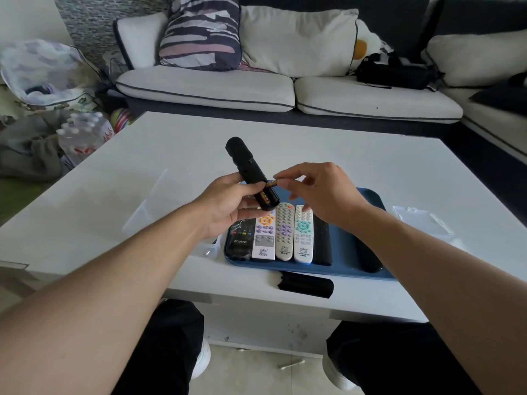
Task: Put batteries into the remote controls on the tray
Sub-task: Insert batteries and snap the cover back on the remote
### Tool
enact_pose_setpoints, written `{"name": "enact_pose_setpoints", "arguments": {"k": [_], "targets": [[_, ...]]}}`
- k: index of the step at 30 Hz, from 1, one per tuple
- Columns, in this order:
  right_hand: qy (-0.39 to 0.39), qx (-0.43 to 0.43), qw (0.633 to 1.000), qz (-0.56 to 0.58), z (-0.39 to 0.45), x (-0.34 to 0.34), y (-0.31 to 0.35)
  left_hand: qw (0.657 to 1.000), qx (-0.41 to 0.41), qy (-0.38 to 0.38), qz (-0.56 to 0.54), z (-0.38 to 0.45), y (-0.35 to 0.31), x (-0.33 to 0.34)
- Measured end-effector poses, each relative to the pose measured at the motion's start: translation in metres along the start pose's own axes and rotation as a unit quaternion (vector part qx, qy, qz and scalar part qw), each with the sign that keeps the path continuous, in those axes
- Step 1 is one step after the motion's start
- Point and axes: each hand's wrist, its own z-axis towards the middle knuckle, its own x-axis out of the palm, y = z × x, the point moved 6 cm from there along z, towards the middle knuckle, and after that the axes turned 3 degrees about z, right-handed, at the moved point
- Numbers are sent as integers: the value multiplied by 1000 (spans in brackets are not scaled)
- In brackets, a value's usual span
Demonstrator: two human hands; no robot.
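White coffee table (356, 166), glossy, fronted by a pale sofa (228, 86) heaped with cushions. Off the far left, on the floor, a shrink-wrapped pack of water bottles (82, 135). On the tabletop at left, a clear plastic box (159, 212), partly hidden behind the left forearm. Beside it, a blue tray (345, 263) carrying remotes in a row: black remote (241, 242) with coloured keys, white remote (264, 238) with an orange ring, grey remote (285, 232), white remote with teal keys (303, 235), then two plain black ones, the furthest right half covered by the right forearm. In front of the tray, near the table's edge, a loose black battery cover (306, 286). At far right, a clear plastic lid (422, 219) lying flat.

Above the tray, held clear of the row, an uncovered black remote control (251, 172), tilted, its far end pointing up and away. Gripped low on the body by the left hand (225, 206), fingers curled round it from beneath, thumb along the near side. One battery (263, 195) already seated in the open compartment. Second battery (271, 183) pinched between thumb and forefinger of the right hand (316, 192), its other end touching the compartment's rim; remaining fingers spread loosely and hanging downward over the tray.
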Motion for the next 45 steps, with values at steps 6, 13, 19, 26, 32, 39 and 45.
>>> {"name": "enact_pose_setpoints", "arguments": {"k": [6,13,19,26,32,39,45], "targets": [[-7,52,954,295,5,-3,-2,1000,-2,7,-23,0,0,3],[-4,131,899,419,5,-4,-7,1000,2,-12,-23,0,-2,1],[25,134,962,239,4,5,-10,1000,18,-17,-17,-2,-2,2],[19,156,957,244,1,8,-16,1000,23,-12,-15,-2,-2,3],[88,151,949,262,-1,5,-13,999,23,-26,-13,-1,-4,2],[14,109,989,100,-3,-2,-11,998,27,-39,-31,-2,-6,1],[-27,88,992,87,-3,-6,-10,998,33,-44,-37,-2,-6,1]]}}
